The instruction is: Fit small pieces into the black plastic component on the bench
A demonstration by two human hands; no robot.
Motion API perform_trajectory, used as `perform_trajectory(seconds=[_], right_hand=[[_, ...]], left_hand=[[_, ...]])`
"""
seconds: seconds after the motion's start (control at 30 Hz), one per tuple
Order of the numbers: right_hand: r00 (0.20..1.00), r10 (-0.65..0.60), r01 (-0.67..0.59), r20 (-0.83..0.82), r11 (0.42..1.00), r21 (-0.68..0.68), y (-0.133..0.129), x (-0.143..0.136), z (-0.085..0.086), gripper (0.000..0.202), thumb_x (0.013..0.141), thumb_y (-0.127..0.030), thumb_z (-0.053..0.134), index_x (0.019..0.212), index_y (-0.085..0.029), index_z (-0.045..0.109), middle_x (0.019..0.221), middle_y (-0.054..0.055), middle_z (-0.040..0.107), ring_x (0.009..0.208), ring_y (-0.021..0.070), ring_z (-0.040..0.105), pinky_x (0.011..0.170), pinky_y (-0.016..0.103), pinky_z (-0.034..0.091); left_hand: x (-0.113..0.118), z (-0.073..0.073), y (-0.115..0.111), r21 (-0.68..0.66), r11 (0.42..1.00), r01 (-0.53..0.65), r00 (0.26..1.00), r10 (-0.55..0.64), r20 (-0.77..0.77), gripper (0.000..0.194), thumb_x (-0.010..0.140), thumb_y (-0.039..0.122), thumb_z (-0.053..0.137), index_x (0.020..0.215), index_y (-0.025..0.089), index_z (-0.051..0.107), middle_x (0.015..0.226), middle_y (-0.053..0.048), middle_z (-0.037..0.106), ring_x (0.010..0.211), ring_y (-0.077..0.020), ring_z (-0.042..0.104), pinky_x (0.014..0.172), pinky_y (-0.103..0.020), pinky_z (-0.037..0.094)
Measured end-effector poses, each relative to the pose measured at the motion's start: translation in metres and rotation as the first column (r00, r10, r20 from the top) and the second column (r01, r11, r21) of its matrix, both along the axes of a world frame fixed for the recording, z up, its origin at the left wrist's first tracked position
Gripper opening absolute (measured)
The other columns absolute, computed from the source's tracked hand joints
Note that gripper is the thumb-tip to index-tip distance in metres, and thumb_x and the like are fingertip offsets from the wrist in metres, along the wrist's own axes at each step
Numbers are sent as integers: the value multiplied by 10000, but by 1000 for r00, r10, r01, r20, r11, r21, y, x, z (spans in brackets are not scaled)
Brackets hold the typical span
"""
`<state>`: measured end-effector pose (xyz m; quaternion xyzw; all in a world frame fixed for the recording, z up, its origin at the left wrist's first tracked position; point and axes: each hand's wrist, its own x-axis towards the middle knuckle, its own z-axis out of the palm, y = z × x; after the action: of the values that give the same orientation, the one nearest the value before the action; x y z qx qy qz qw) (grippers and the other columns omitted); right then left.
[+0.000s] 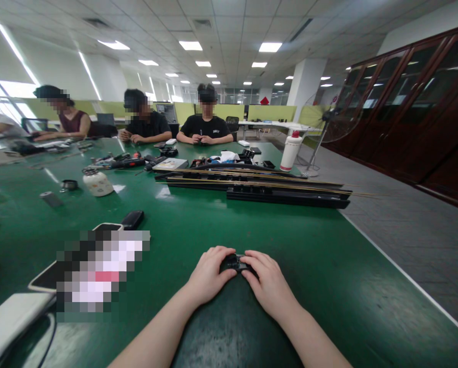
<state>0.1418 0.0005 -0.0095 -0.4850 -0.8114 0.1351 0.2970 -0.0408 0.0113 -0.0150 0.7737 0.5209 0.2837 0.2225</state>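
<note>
A small black plastic part (pixel 235 262) with a greyish, shiny middle rests on or just above the green table (pixel 183 225) in front of me. My left hand (pixel 213 270) grips its left end, thumb at the near side and fingers over the far side. From the right, my right hand (pixel 265 278) holds the other end in the same way, its fingertips on the top and thumb along the near edge. Both hands cover much of the part, so its exact kind cannot be made out.
Long black rails (pixel 290 197) with thin brass-coloured rods lie across the table ahead. Tablet-like devices (pixel 45 276), a white box (pixel 14 322) with a cable and a patterned jar (pixel 97 183) are at left. A white bottle (pixel 291 151) stands far right. Several people sit beyond.
</note>
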Motion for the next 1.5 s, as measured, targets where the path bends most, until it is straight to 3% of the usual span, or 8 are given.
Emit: perform_trajectory(seconds=[0.43,0.67,1.5], right_hand=[[998,-11,0,-61,983,-181,4,3,4,318,779,-230,539,1090,-258,598,1157,57,609,1096,236,520,966,455,363],[989,-69,43,-130,981,-191,3,3,2,426,737,-204,556,1162,-214,539,1161,78,597,1097,229,515,967,417,374],[985,-80,43,-154,972,-229,5,3,4,296,795,-231,501,1081,-211,575,1105,70,622,1058,214,539,951,402,393]], left_hand=[[1,2,-1,2,1000,3,1000,-3,-22,354,780,279,553,1129,225,520,1098,-50,573,1018,-204,503,889,-360,394],[1,4,-2,1,1000,-2,1000,2,-15,336,807,286,512,1135,214,518,1105,-58,576,1031,-203,500,900,-367,391],[0,0,-1,-5,1000,-19,1000,19,5,298,844,302,458,1125,219,508,1100,-48,580,1013,-191,507,888,-364,402]])
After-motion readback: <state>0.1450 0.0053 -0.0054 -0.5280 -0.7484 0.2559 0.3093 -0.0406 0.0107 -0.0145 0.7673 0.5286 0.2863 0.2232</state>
